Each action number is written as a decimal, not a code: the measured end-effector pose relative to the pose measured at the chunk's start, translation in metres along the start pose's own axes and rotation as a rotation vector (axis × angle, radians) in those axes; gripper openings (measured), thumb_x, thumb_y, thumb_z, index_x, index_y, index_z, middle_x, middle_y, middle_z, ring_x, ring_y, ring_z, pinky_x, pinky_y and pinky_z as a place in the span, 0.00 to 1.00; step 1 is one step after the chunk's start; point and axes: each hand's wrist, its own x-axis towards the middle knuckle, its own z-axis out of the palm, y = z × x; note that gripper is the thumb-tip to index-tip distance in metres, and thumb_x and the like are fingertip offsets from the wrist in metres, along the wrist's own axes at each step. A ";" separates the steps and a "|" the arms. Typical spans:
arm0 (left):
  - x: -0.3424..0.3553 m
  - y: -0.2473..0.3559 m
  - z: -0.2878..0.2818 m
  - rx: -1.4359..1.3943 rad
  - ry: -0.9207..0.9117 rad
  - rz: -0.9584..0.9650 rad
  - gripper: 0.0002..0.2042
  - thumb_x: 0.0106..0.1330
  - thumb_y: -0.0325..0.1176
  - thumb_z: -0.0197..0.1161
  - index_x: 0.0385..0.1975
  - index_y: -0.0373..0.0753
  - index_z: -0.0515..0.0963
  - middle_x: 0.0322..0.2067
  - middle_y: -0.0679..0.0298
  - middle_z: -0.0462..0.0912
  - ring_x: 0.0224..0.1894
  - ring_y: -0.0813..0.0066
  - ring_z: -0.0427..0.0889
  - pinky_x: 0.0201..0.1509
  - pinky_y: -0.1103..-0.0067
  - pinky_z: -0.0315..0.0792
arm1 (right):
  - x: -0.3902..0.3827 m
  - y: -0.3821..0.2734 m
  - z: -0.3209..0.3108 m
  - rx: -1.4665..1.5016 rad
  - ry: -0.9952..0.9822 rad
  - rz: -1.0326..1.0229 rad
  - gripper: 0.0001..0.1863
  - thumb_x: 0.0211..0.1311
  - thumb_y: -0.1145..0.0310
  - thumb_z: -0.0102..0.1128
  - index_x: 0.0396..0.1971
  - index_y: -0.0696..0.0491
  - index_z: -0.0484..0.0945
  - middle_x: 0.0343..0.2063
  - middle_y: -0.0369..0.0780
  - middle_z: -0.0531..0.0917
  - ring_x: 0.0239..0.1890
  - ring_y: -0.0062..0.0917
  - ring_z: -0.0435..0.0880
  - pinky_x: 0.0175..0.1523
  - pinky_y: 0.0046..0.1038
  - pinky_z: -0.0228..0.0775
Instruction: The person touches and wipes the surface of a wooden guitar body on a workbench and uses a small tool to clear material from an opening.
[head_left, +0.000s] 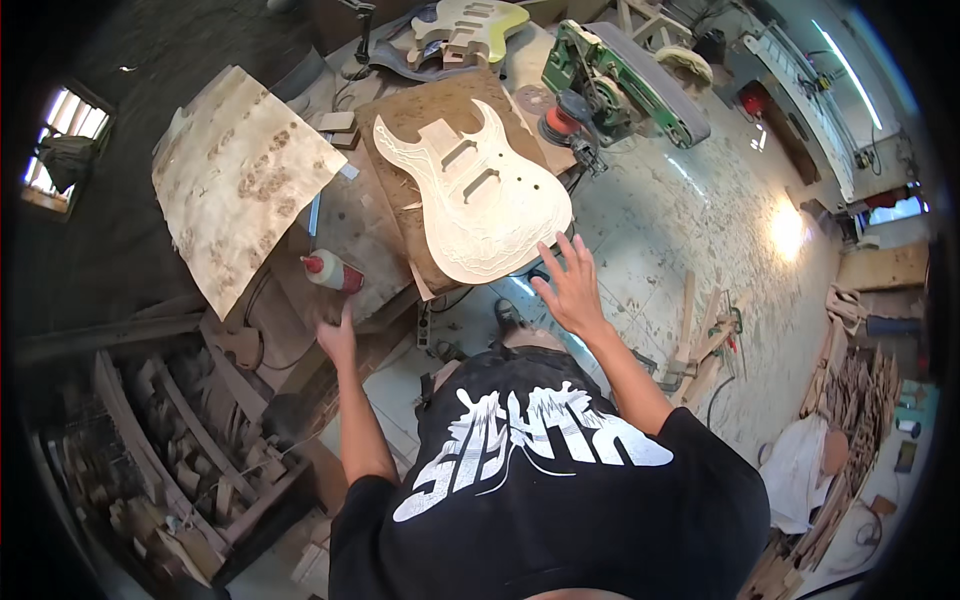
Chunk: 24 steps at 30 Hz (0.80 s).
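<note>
A pale wooden guitar body [505,225] lies on a brown board [400,235], its face streaked with wet whitish stuff, probably glue. My right hand [568,282] is open at its lower right edge, fingers spread; whether they touch it I cannot tell. My left hand [335,330] is just below a white glue bottle [335,275] with a red cap, which lies tilted on the bench; its fingers are blurred. A large sheet of mottled burl veneer [235,175] lies to the left.
Behind are another guitar body [485,30], an orange-and-grey sander [560,125] and a green belt sander [600,80]. A crate of offcuts [175,440] stands at lower left. Wood strips [700,340] and clamps stand on the right; more wood lines the right wall.
</note>
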 end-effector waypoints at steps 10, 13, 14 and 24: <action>-0.258 -0.068 -0.011 0.230 0.161 -0.475 0.28 0.68 0.43 0.68 0.61 0.29 0.73 0.56 0.42 0.79 0.55 0.45 0.80 0.62 0.61 0.71 | 0.096 0.040 0.004 -0.137 -0.078 -0.335 0.41 0.73 0.38 0.48 0.73 0.55 0.65 0.76 0.42 0.61 0.79 0.51 0.46 0.79 0.59 0.34; -0.332 -0.100 -0.011 0.413 0.160 -0.498 0.27 0.68 0.44 0.67 0.58 0.28 0.75 0.54 0.41 0.80 0.55 0.45 0.81 0.62 0.61 0.72 | 0.108 0.028 0.001 -0.071 -0.108 -0.374 0.43 0.72 0.36 0.47 0.72 0.57 0.66 0.75 0.43 0.63 0.79 0.51 0.46 0.79 0.59 0.32; -0.348 -0.094 -0.005 0.409 0.141 -0.642 0.27 0.68 0.44 0.67 0.57 0.27 0.76 0.54 0.40 0.81 0.56 0.45 0.81 0.62 0.61 0.72 | 0.108 0.024 0.001 -0.053 -0.125 -0.408 0.43 0.72 0.35 0.47 0.71 0.58 0.66 0.74 0.43 0.64 0.79 0.51 0.46 0.79 0.59 0.32; -0.356 -0.027 0.072 0.154 0.119 -0.744 0.30 0.72 0.47 0.63 0.64 0.28 0.70 0.57 0.44 0.80 0.60 0.52 0.79 0.66 0.65 0.70 | 0.134 0.056 -0.011 -0.065 -0.195 -0.567 0.45 0.70 0.34 0.47 0.72 0.58 0.65 0.75 0.43 0.63 0.80 0.50 0.45 0.80 0.56 0.29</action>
